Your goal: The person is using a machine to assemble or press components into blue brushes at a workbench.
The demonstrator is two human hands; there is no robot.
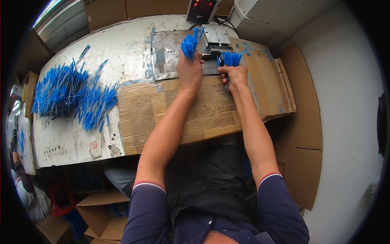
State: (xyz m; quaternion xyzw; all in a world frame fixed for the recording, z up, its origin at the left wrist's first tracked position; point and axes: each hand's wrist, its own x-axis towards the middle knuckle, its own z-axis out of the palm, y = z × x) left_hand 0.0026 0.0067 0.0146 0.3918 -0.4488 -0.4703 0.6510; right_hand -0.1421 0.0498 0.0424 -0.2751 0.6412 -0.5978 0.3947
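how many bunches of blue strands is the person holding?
2. One bunch in the left hand, one bunch in the right hand, both near the metal device. A loose pile lies on the table's left.

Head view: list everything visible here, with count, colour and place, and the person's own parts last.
Blue strand bundles: two, blue, one in each hand at the far table edge.
Loose blue strands: one large heap, blue, on the table's left side.
Small metal machine: one, grey, between the hands at the far edge.
Digital display: one, dark with red digits, behind the machine.
Cardboard sheet: one, brown, taped over the table's near part.
Table: one, worn white.
Cardboard boxes: several, brown, on the floor at lower left.
Left hand: grips one bundle.
Right hand: grips the other bundle.
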